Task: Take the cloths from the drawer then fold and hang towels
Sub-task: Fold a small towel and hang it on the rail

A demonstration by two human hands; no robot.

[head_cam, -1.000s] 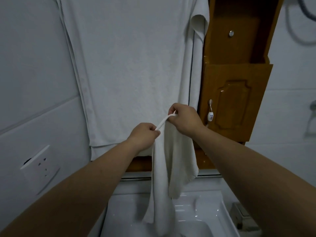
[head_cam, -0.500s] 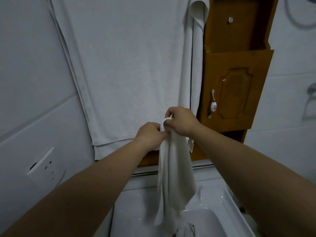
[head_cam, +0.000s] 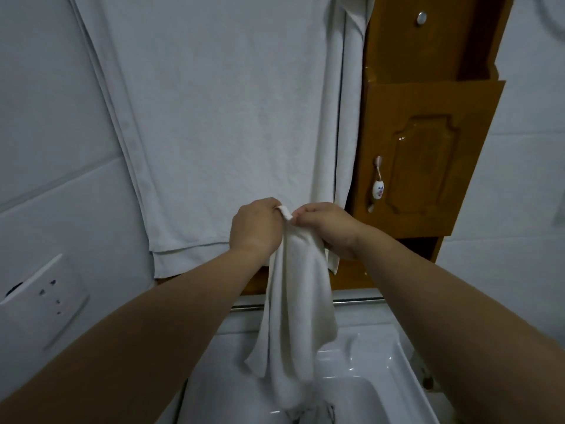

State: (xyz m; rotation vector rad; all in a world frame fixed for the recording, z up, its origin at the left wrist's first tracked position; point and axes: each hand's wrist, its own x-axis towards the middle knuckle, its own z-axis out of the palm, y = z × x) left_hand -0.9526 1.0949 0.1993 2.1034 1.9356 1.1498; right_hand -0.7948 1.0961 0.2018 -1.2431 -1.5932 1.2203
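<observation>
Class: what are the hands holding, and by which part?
The left hand and right hand grip the small white cloth at its top edge; the rest hangs.

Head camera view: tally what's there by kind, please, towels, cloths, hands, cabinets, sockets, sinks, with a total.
Hanging towels: 2, wide towel, narrow towel
Held cloth: 1
Hands: 2, left hand, right hand
Wooden cabinet: 1
Wall socket: 1
Sink: 1
Total: 8

On the wall (head_cam: 46, 117), towel (head_cam: 214, 117) left of cabinet (head_cam: 428, 166); cloth (head_cam: 296, 301) before it, above sink (head_cam: 382, 377); socket (head_cam: 42, 301) far left
</observation>
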